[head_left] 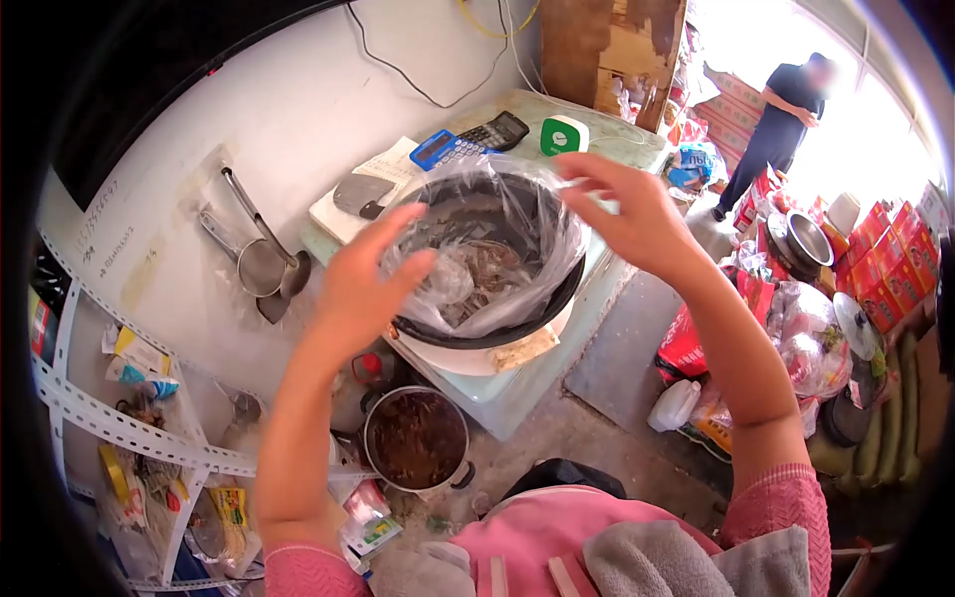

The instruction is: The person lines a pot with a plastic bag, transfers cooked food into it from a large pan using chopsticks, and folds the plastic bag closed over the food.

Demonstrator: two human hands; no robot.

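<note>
A black round basin [497, 343] stands on the table, lined with a clear plastic bag [542, 298]. Inside the bag lie brownish pieces [492, 267], too unclear to name. My left hand [368, 284] is at the basin's left side, its fingers spread beside the bag. Over the right rim is my right hand [632, 211], thumb and fingers apart, close to the bag's upper edge. I cannot tell whether either hand touches the plastic. Beneath the basin a white round board or dish [448, 356] partly shows.
On the table [497, 398] are a cleaver [360, 196], a blue calculator [443, 149] and a green-and-white box [564, 135]. A pot of dark food [416, 438] sits below. Ladles [261, 267] hang on the wall. Bags and boxes crowd the right; a person [781, 124] stands beyond.
</note>
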